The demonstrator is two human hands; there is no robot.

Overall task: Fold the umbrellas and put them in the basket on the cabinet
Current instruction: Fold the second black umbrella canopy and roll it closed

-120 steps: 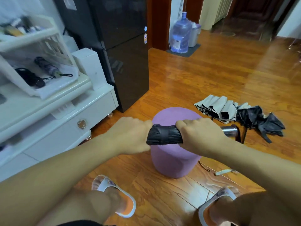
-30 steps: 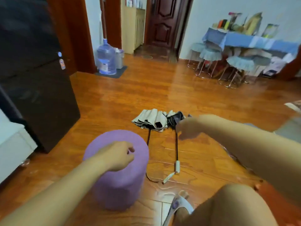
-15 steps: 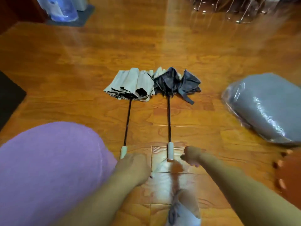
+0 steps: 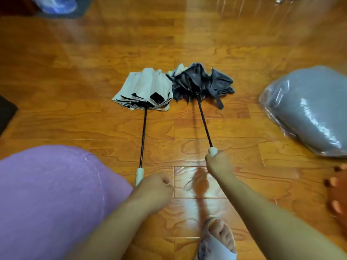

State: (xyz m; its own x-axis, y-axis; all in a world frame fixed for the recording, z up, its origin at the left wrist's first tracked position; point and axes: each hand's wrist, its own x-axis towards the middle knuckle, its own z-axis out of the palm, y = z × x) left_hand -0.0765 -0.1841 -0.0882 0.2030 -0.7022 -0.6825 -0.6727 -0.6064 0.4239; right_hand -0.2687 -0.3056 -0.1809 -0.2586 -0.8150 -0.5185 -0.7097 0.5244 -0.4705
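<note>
Two half-collapsed umbrellas lie side by side on the wooden floor with their shafts extended toward me. The beige umbrella [image 4: 144, 89] is on the left, and its pale handle [image 4: 139, 174] ends at the edge of my left hand [image 4: 153, 191]. That hand's fingers are curled; whether they hold the handle is hidden. The dark umbrella [image 4: 201, 81] is on the right. My right hand [image 4: 217, 163] grips its pale handle [image 4: 213, 152], and its shaft slants up-left to the canopy. The basket and cabinet are out of view.
A purple round stool [image 4: 50, 194] fills the lower left. A grey bundle wrapped in clear plastic [image 4: 308, 109] lies at the right. My sandalled foot [image 4: 218, 239] is between my arms. A blue water jug [image 4: 56, 3] stands at the top left.
My right hand has closed around the dark umbrella's handle and pulled it right, slanting the shaft. The left hand stays by the beige umbrella's handle. Earlier, the view swung from the cabinet down to the floor.
</note>
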